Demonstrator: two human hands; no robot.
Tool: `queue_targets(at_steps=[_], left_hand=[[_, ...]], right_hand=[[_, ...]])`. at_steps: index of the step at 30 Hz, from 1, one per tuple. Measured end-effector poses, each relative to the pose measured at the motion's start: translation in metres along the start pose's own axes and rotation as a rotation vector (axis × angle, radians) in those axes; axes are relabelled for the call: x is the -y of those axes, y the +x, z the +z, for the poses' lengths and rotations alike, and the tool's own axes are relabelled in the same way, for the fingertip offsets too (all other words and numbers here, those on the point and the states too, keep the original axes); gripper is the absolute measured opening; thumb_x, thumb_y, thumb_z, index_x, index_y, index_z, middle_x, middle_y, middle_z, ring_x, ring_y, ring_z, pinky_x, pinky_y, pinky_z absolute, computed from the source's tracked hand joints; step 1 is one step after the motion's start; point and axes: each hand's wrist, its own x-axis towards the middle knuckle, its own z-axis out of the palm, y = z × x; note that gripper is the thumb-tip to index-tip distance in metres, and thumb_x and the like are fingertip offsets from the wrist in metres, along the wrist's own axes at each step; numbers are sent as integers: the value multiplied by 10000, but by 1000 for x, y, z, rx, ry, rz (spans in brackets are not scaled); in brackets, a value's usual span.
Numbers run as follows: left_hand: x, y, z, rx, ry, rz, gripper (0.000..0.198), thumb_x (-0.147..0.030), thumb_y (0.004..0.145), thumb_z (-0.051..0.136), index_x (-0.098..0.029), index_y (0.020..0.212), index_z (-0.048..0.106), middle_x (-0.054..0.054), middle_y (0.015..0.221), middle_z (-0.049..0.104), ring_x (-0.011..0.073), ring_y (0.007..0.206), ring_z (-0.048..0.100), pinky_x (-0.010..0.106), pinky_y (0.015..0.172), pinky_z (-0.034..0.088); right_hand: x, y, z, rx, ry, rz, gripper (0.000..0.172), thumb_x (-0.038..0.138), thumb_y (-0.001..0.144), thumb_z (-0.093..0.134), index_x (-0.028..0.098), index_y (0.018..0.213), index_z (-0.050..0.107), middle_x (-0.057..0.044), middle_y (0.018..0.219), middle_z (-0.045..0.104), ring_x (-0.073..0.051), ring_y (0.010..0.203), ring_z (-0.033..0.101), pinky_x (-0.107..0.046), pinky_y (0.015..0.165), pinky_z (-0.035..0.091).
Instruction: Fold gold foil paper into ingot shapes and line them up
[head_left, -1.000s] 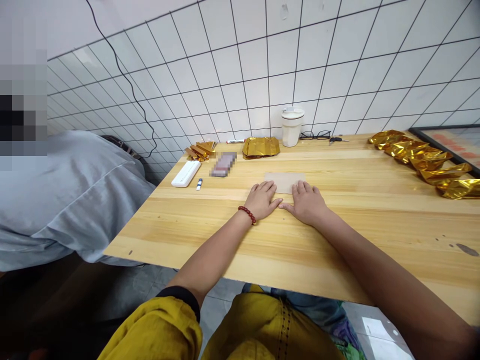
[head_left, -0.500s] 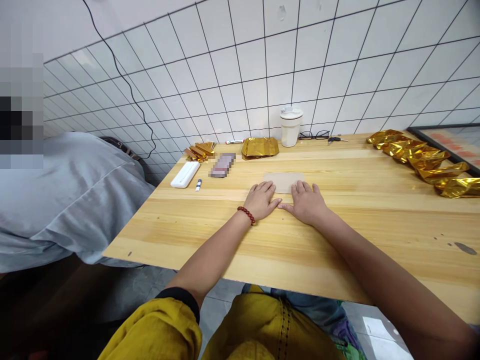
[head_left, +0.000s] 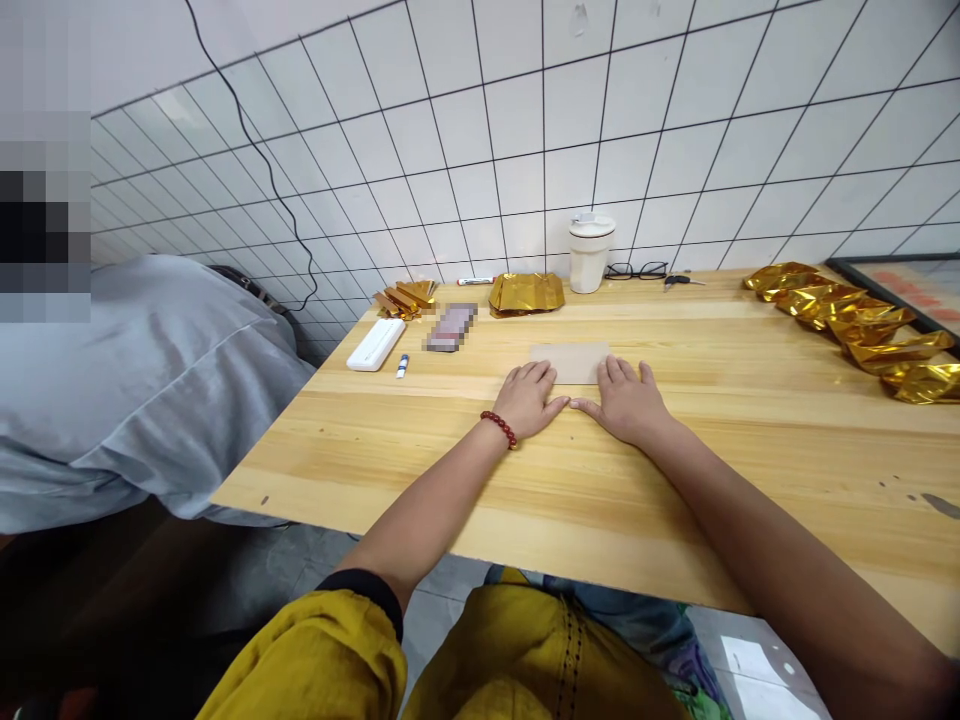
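A flat beige rectangle of paper or thin card (head_left: 571,365) lies on the wooden table (head_left: 420,460) in front of me. My left hand (head_left: 529,398), with a dark red bead bracelet on its wrist, rests palm down, its fingertips at the sheet's near left corner. At the opposite corner, the fingers of my right hand (head_left: 628,402) lie flat on the sheet's right edge. Both thumbs stretch inward across the wood below the sheet, their tips almost meeting. Neither hand grips anything.
Behind the sheet stand a folded gold foil piece (head_left: 526,294) and a white lidded cup (head_left: 590,255). A white power bank (head_left: 376,345), a small tube (head_left: 403,366) and gold strips (head_left: 405,298) lie left. Gold foil pieces (head_left: 855,320) line the right. A person in grey (head_left: 165,390) sits left.
My right hand has slid slightly right, to the sheet's right edge, and the gap between the hands is a little wider. The view has shifted slightly; the left hand stays at its corner.
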Motion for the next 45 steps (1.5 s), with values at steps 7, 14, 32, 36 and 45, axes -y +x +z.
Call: queue_targets(at_steps=[7, 14, 32, 36, 45], left_hand=[[0, 0, 1, 1, 0, -11, 523, -510, 966, 472, -173, 1363, 528, 134, 1482, 493, 281, 1377, 431, 465, 1156, 341], [-1, 1, 0, 21, 8, -19, 541, -503, 966, 476, -145, 1369, 524, 144, 1494, 479, 289, 1383, 425, 468, 1168, 328], [-1, 1, 0, 14, -18, -26, 548, -495, 946, 525, -149, 1371, 519, 199, 1504, 430, 312, 1387, 422, 475, 1139, 354], [-1, 1, 1, 5, -16, -21, 486, -483, 947, 524, -177, 1323, 551, 175, 1438, 500, 296, 1349, 457, 480, 1129, 363], [0, 2, 2, -18, -12, -24, 483, -505, 931, 539, -188, 1294, 568, 172, 1362, 497, 305, 1261, 500, 462, 1078, 410]], right_hand=[[-1, 0, -2, -8, 10, -49, 919, 718, 934, 184, 21, 1507, 360, -238, 1590, 280, -373, 1468, 257, -569, 1185, 150], [-3, 0, -1, -25, 17, -124, 800, 684, 957, 210, 133, 1502, 409, -160, 1609, 284, -340, 1511, 132, -648, 1174, 29], [-7, 2, -3, 36, 112, -286, 798, 649, 974, 268, 72, 1520, 352, -182, 1596, 297, -315, 1472, 282, -515, 1181, 226], [-4, 1, -5, 21, 89, -254, 797, 653, 973, 238, 77, 1506, 381, -194, 1583, 325, -315, 1464, 303, -514, 1173, 245], [2, -3, -10, 33, 2, -125, 813, 662, 968, 197, 78, 1499, 392, -213, 1573, 339, -325, 1457, 309, -564, 1164, 232]])
